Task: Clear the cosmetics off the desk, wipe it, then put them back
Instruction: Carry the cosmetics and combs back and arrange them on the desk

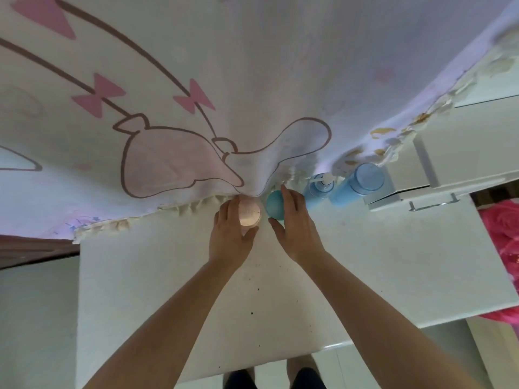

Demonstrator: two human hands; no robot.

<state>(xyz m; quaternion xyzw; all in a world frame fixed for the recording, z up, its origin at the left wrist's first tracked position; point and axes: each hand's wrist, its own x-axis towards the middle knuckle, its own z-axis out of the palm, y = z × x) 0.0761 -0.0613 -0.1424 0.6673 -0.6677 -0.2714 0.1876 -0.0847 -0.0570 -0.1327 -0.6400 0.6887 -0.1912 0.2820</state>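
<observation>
My left hand (233, 234) is wrapped round the pink-lidded jar (249, 214), fingers on its left side and thumb curled under its near edge. My right hand (295, 228) brackets the teal round-topped container (273, 204), with the fingers along its right side and the thumb at its near side. Both stand at the far edge of the white desk (393, 262), against the hem of the bow-printed curtain (196, 80). Just to their right are a blue pump bottle (318, 189) and a larger blue capped bottle (362, 181).

Dark specks (252, 313) dot the near part of the desk, so I judge it unwiped and the clearing only begun. I can't tell whether either piece is lifted yet.

Next, both need a straight lift clear of the curtain's frill. The teal one must also come up without nudging the pump bottle beside it.
</observation>
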